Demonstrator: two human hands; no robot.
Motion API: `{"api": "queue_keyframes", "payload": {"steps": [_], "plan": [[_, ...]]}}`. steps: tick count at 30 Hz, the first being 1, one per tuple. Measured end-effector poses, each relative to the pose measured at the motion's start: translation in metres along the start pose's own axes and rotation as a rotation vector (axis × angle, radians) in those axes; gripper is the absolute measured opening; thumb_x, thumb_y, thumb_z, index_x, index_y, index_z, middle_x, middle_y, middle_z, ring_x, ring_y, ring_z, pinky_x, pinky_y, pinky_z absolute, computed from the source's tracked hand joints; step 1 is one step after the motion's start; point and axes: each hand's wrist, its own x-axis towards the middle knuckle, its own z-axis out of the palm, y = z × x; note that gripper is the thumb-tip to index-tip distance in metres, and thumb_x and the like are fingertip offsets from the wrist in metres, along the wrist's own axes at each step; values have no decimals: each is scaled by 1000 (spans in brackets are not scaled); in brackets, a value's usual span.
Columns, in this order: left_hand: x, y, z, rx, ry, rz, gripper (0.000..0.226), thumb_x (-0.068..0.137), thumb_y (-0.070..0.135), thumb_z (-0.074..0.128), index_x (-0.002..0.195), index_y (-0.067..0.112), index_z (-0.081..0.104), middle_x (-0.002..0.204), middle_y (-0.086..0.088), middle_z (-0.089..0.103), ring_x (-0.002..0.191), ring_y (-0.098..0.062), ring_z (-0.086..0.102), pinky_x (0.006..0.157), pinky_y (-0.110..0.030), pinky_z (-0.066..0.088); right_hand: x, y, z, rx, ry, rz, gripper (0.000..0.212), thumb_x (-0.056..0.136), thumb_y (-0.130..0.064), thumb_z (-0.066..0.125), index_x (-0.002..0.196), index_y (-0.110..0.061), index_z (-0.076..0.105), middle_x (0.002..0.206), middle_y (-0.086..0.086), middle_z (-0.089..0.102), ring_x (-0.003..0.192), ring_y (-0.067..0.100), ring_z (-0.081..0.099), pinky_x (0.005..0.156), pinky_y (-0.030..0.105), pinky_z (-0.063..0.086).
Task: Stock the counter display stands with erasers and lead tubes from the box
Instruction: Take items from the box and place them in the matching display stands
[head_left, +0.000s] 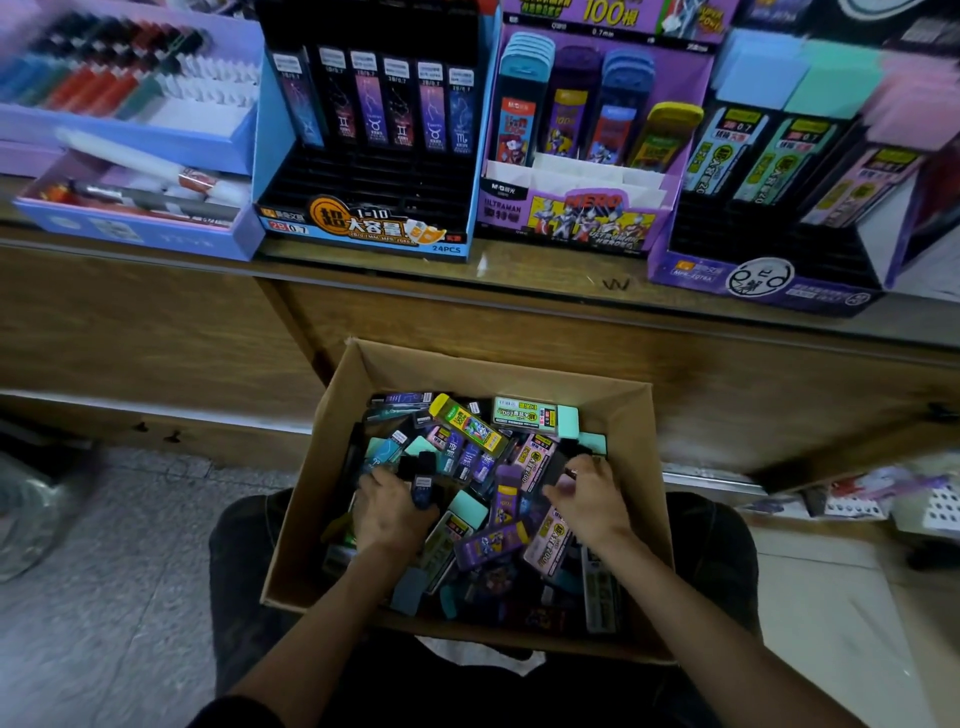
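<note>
Noted left of centre in box (467, 371): dark lead tube (423, 483) gripped in left hand (392, 512) fingers, long axis toward far wall — right hand (589, 501) fingers curled, grasp indeterminate — matching display stand (374, 223) beyond box, nearer left hand.

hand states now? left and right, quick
Left hand: grips a dark blue lead tube inside the box.
Right hand: fingers curled inside the box; cannot tell whether it holds anything.
</note>
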Motion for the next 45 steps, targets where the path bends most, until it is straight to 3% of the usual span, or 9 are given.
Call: {"api": "queue_keyframes", "payload": {"steps": [8,13,16,19,24,28,35,41,45], "plan": [[-2,0,0,73,-2,35,54,86,33,60,121,-1,36,126,-22,46,119,-34,45,100,-39,38,-7,9,-2,42,-211,-48,49,80,-24,71,123,-14,50,129,8,31,114,23,45,99,29,39],[-6,2,-8,-219,-30,207,21,94,16,50,99,11,31,86,-9,58,87,-33,62,68,-36,47,-12,11,-1,16,-187,-67,36,79,-21,72,108,-14,52,126,8,35,106,21,48,87,24,41],[-12,11,-8,-260,-176,351,16,96,21,50,101,15,36,86,-4,60,82,-26,62,69,-36,48,-9,13,-6,61,-229,-67,33,76,-17,75,98,-14,50,113,5,53,99,16,53,76,25,45],[-18,23,2,-255,-324,385,25,92,29,57,103,11,44,91,-6,59,89,-27,60,71,-33,45,-9,15,-12,236,-265,-41,29,78,-8,73,98,-11,53,106,8,60,93,18,59,68,24,48],[-19,32,26,-78,-387,300,74,74,47,74,129,11,41,126,-11,56,112,-30,55,88,-35,46,-11,22,-21,463,-231,-57,26,80,5,65,101,-8,58,113,15,60,110,26,56,84,31,46],[-17,35,35,64,-366,314,66,70,50,76,119,15,48,115,-8,57,102,-28,57,81,-35,48,-12,23,-23,533,-241,-91,31,80,10,63,101,-12,59,116,14,59,113,23,53,85,29,47],[-11,39,36,-239,-433,244,26,70,30,81,67,19,58,71,1,59,67,-12,54,59,-24,41,-11,26,-20,613,-214,-9,34,77,7,68,105,-9,57,112,16,60,104,24,58,88,37,51],[-15,35,28,-568,-538,230,24,80,12,74,103,13,68,100,-9,70,97,-22,65,80,-26,49,-14,25,-24,799,-222,74,23,82,3,64,105,8,62,90,12,64,79,19,59,69,26,46],[-20,36,9,-695,-542,320,24,82,7,70,106,12,67,97,2,72,89,-8,67,76,-15,50,-17,12,-38,803,-204,54,21,84,4,61,105,5,61,87,10,63,76,16,57,63,22,45]]}}
